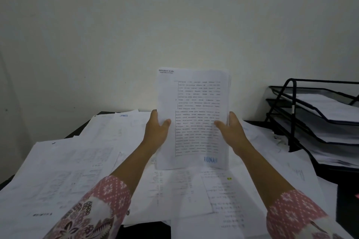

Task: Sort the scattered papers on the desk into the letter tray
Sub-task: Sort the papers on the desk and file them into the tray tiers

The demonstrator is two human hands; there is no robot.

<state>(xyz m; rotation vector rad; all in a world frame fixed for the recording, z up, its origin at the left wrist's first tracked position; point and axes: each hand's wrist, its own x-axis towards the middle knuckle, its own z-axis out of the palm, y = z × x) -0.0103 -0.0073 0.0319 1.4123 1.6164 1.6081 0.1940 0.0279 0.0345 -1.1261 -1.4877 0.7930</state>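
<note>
1. Pale wall [174,15] filled the upper half of the view, behind the dark surface [347,196].
2. Scattered papers [77,170] lay overlapping across nearly all of the surface. They were printed sheets with tables and text too blurred to read. One sheet at the far edge bore a blue stamp [123,115] reading "LUNAS", seen upside down.
3. Black mesh letter tray [290,132] stood at the right edge of the surface, with three tiers. Each tier held white sheets [334,110], and the lowest carried the thickest pile.
4. Stack of papers [194,103] was held upright above the scattered papers, in front of the wall and well left of the tray. The top page showed typed paragraphs, illegible, and a small header at top left, blurred. A blue "LUNAS" stamp [210,159] sat at lower right.
5. Left hand [157,132] gripped the stack's left edge, thumb on the front page. Right hand [231,130] gripped the right edge likewise.
6. Pink patterned sleeves [108,200] covered both forearms.
</note>
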